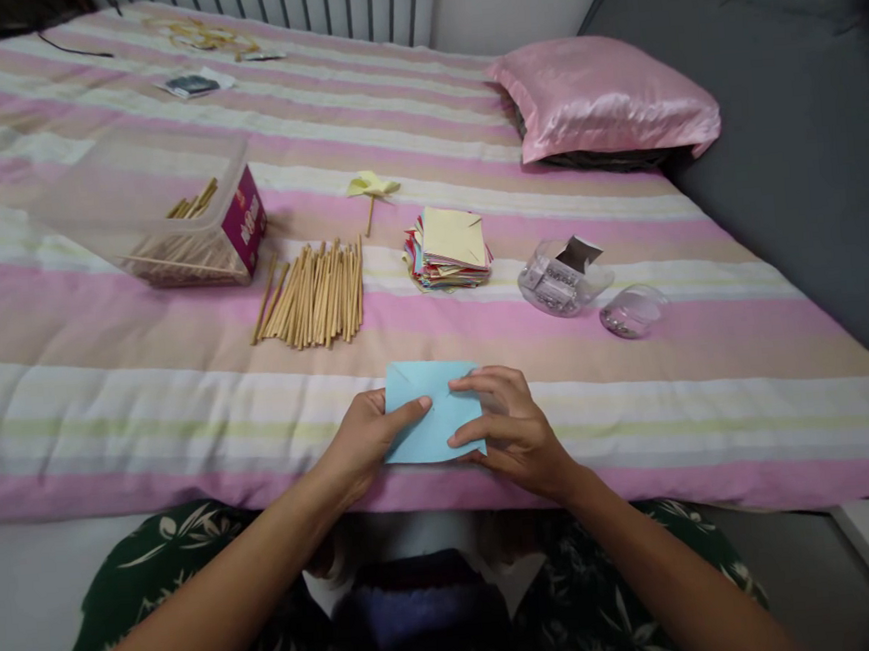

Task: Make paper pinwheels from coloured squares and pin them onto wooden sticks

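At the bed's edge [212, 463], our left hand [368, 433] and right hand [522, 434] grip flat, unmounted blue paper [432, 434]. One yellow pinwheel [372, 185] appears finished.

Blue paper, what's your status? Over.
Left hand: gripping left side. Right hand: fingers on right side. Blue paper: roughly flat, between hands. Nothing visible blocking it.

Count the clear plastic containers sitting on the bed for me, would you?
3: a large box left of the stick pile, a round tub right of the paper stack, and a smaller round dish just right of that tub.
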The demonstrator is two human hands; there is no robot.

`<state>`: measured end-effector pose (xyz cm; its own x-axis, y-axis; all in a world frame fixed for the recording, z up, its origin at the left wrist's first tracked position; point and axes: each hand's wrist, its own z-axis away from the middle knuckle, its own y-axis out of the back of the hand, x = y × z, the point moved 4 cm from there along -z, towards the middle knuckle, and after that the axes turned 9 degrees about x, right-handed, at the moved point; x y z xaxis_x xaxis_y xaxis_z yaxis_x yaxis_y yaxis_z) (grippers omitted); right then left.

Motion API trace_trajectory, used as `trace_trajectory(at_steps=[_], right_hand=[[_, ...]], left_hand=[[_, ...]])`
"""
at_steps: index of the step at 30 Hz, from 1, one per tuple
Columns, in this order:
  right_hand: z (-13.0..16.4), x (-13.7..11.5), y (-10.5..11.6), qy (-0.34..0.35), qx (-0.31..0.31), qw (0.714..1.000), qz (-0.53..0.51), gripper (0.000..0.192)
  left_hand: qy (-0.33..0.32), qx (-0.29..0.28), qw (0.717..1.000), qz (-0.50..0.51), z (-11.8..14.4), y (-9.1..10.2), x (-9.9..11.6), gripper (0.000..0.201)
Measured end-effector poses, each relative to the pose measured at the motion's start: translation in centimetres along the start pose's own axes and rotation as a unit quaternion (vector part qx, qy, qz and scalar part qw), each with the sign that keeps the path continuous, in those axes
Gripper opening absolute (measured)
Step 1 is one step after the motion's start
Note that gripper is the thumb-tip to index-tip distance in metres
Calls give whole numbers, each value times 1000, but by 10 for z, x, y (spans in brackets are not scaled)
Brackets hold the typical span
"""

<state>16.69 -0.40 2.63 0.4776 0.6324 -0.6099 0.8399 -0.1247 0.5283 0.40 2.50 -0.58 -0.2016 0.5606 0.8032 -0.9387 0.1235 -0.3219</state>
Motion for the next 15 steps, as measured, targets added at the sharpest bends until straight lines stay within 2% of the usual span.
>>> trace_trajectory(at_steps=[5,10,15], right_hand=[[1,1,-2,-36,1,999,-16,6],[3,2,-4,-63,8,998,-29,6],[0,2,1,-56,19,998,-10,27]], left_hand=[[4,10,1000,-23,0,0,-1,33],[9,-3,1000,-28,-1,1,-3,27],[11,0,1000,-1,-1,0,-1,28]])
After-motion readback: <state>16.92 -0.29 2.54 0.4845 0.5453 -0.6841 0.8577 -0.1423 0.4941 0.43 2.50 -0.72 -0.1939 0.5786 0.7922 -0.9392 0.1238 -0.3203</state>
